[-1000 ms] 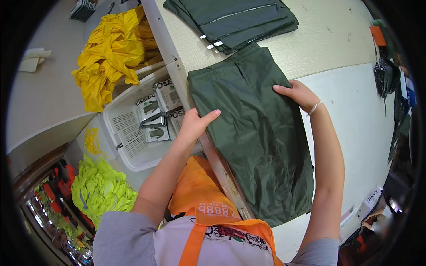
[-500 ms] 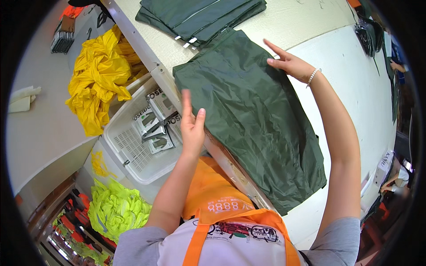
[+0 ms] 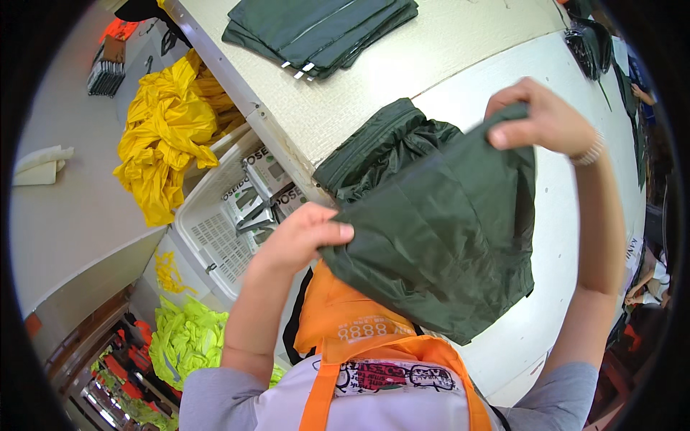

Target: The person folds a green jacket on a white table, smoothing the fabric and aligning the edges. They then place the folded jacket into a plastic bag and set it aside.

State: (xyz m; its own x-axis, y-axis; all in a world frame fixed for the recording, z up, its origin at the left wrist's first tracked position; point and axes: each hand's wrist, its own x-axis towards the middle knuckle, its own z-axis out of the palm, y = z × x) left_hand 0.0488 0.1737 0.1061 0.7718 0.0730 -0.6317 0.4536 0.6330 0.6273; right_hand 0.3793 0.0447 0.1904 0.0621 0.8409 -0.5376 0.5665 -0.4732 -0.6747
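Observation:
A dark green garment (image 3: 438, 237) of thin, slightly shiny cloth lies partly on the table in front of me, and its near part is lifted. My left hand (image 3: 298, 237) pinches one edge of it between thumb and fingers, by the table's left edge. Farther right, my right hand (image 3: 543, 122) grips the opposite edge, its fingers wrapped round the cloth. Between the hands the cloth is stretched into a slanting fold. Behind this fold, the gathered far end of the garment rests on the table. Which kind of garment it is, I cannot tell.
A stack of folded dark green garments (image 3: 316, 36) lies on the far tabletop (image 3: 345, 118). Left of the table, a white plastic basket (image 3: 205, 241) holds several flat packages. Yellow cloth (image 3: 162, 129) is heaped beyond it, and lime-yellow cloth (image 3: 187, 334) lies nearer.
Both hands have gone from open to closed on the garment. Its near part has been raised and folded upward, and the garment has shifted toward me from the far stack.

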